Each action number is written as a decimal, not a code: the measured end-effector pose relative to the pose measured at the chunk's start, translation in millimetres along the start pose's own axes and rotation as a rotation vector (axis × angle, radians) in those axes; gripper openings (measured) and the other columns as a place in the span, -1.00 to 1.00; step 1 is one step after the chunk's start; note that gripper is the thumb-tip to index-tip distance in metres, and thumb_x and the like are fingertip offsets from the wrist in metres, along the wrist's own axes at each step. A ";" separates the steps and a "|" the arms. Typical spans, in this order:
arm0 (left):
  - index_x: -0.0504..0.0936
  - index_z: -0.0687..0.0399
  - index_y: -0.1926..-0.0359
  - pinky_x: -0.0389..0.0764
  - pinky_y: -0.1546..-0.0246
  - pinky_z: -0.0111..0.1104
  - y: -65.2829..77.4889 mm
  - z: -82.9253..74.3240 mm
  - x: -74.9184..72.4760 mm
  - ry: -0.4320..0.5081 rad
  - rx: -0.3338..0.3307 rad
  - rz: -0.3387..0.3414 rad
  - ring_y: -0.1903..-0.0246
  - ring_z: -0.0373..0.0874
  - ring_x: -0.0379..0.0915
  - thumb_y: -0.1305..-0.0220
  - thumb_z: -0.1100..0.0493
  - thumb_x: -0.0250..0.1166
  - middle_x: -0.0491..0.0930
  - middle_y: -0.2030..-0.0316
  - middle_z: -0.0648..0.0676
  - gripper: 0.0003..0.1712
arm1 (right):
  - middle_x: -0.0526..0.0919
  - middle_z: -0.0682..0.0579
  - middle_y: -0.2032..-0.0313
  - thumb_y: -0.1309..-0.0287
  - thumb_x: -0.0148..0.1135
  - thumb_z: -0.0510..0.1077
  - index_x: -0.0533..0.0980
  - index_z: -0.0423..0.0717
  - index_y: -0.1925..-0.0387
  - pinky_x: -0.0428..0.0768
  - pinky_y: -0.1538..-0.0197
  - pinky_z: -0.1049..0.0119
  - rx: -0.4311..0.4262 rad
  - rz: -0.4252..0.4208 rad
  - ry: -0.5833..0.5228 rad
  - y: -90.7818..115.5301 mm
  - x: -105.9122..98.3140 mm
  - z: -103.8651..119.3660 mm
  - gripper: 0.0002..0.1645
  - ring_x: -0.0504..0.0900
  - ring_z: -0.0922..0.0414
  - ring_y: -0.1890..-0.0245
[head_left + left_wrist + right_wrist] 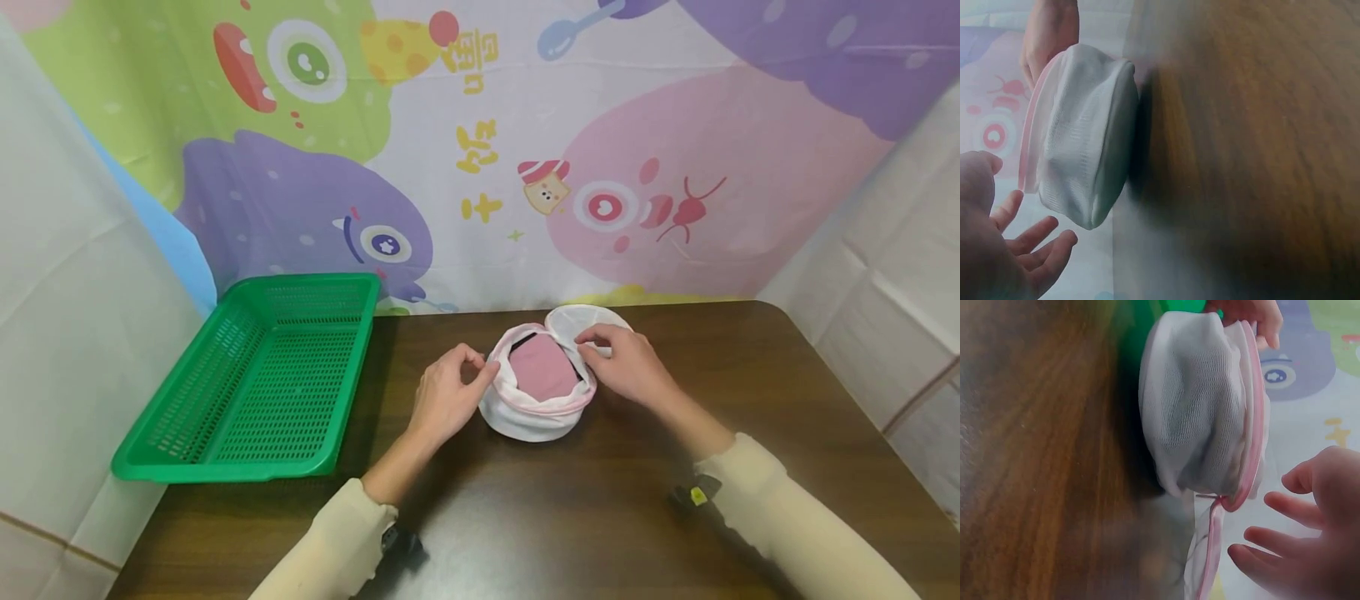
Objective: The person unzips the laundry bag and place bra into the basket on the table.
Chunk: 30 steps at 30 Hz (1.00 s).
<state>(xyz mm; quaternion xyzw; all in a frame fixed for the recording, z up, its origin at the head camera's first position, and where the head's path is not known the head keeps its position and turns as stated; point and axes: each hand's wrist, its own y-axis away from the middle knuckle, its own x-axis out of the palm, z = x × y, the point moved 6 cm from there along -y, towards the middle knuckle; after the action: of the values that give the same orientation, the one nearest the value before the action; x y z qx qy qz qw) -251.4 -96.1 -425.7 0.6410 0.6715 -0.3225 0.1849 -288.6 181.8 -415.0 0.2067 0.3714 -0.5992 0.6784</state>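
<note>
Mesh bag (pixel 534 423), round, pink-rimmed, around pink cloth (pixel 543 368)

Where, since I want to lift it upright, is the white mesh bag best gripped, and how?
Probably by its opposite side walls, just under the pink rim, coming in from left and right. The white mesh bag stands upright, mouth open, with its lid swung open on the far side; it looks floppy, so holding both sides should steady the pink bundle inside.
</note>
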 end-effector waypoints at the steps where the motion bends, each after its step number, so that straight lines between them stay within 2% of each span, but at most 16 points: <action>1: 0.71 -0.05 0.13 0.69 -0.06 0.01 -0.6 -0.2 0.4 0.002 -0.002 0.005 -0.02 0.08 0.75 -0.54 -0.19 0.39 0.87 -0.05 0.05 -0.67 | 0.88 -0.24 -0.11 -0.54 0.30 -0.14 0.78 -0.19 -0.08 0.71 -0.38 -0.29 -0.005 0.000 -0.002 1.9 0.2 2.3 -0.72 0.82 -0.30 -0.25; 5: 0.73 -0.09 0.18 0.67 0.02 -0.09 -2.9 1.4 3.5 -0.001 -0.011 0.034 0.01 0.01 0.78 -0.51 -0.22 0.44 0.89 0.06 0.02 -0.67 | 0.85 -0.23 0.02 -0.50 0.34 -0.15 0.78 -0.17 -0.01 0.77 -0.20 -0.14 -0.031 0.018 0.018 8.5 4.2 8.6 -0.77 0.85 -0.18 -0.03; 9: 0.75 -0.11 0.29 0.65 0.12 -0.18 -4.6 3.2 5.9 -0.024 -0.003 0.061 0.10 -0.06 0.80 -0.46 -0.14 0.51 0.89 0.18 -0.02 -0.72 | 0.79 -0.16 0.18 -0.45 0.39 -0.17 0.79 -0.13 0.06 0.66 0.02 0.06 -0.060 0.043 0.038 12.1 9.4 8.1 -0.84 0.73 -0.02 0.17; 12: 0.77 -0.12 0.35 0.60 0.21 -0.23 -4.9 3.6 5.4 -0.045 0.010 0.060 0.23 -0.09 0.73 -0.42 -0.05 0.52 0.87 0.28 -0.04 -0.78 | 0.82 -0.15 0.20 -0.40 0.38 -0.20 0.79 -0.14 0.02 0.61 0.11 0.12 -0.103 0.052 0.032 10.2 15.3 -1.4 -0.79 0.66 0.05 0.29; 14: 0.77 -0.14 0.38 0.56 0.27 -0.24 -4.7 3.9 4.7 -0.058 0.012 0.054 0.30 -0.11 0.66 -0.39 -0.01 0.50 0.83 0.34 -0.06 -0.81 | 0.84 -0.10 0.20 -0.37 0.36 -0.21 0.80 -0.12 -0.04 0.56 0.20 0.19 -0.150 0.048 0.018 3.9 25.9 -21.1 -0.72 0.61 0.11 0.38; 19: 0.69 -0.16 0.47 0.45 0.37 -0.28 -1.3 5.8 2.8 -0.079 0.000 0.053 0.40 -0.13 0.53 -0.30 0.05 0.40 0.68 0.49 -0.08 -0.82 | 0.83 -0.08 0.15 -0.26 0.32 -0.26 0.82 -0.02 -0.18 0.52 0.25 0.23 -0.175 0.068 0.013 -10.2 46.5 -62.0 -0.52 0.58 0.08 0.33; 21: 0.66 -0.15 0.51 0.41 0.41 -0.28 0.6 6.9 1.3 -0.081 -0.005 0.048 0.41 -0.11 0.50 -0.28 0.07 0.38 0.63 0.51 -0.07 -0.80 | 0.83 -0.14 0.10 -0.20 0.32 -0.31 0.83 -0.02 -0.20 0.57 0.20 0.16 -0.145 0.082 0.035 -11.0 44.3 -61.5 -0.46 0.62 0.02 0.25; 23: 0.63 -0.13 0.55 0.37 0.43 -0.29 2.3 8.5 -0.3 -0.082 -0.009 0.039 0.41 -0.10 0.48 -0.27 0.07 0.37 0.59 0.53 -0.07 -0.76 | 0.84 -0.11 0.11 -0.18 0.30 -0.29 0.83 0.03 -0.20 0.57 0.21 0.21 -0.177 0.062 0.032 -13.3 44.8 -68.7 -0.43 0.61 0.07 0.25; 28: 0.56 -0.10 0.63 0.35 0.44 -0.28 6.1 10.3 -3.7 -0.096 -0.016 0.024 0.42 -0.09 0.48 -0.27 0.08 0.36 0.51 0.59 -0.09 -0.68 | 0.81 -0.13 0.19 -0.16 0.28 -0.32 0.82 -0.09 -0.20 0.53 0.23 0.23 -0.135 0.067 0.053 0.8 20.9 -31.6 -0.43 0.58 0.07 0.30; 30: 0.55 -0.11 0.63 0.37 0.43 -0.28 7.4 10.5 -4.2 -0.107 -0.018 0.025 0.42 -0.07 0.49 -0.28 0.07 0.35 0.49 0.60 -0.09 -0.67 | 0.78 -0.18 0.21 -0.15 0.28 -0.38 0.81 -0.19 -0.19 0.51 0.23 0.19 -0.079 0.084 0.081 9.5 9.3 -6.3 -0.44 0.56 0.02 0.32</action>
<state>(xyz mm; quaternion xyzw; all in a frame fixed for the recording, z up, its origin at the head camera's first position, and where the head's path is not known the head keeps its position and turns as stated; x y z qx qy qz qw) -245.4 -106.4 -432.0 0.6295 0.6555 -0.3477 0.2304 -281.0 182.1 -427.5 0.2193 0.4127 -0.5462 0.6951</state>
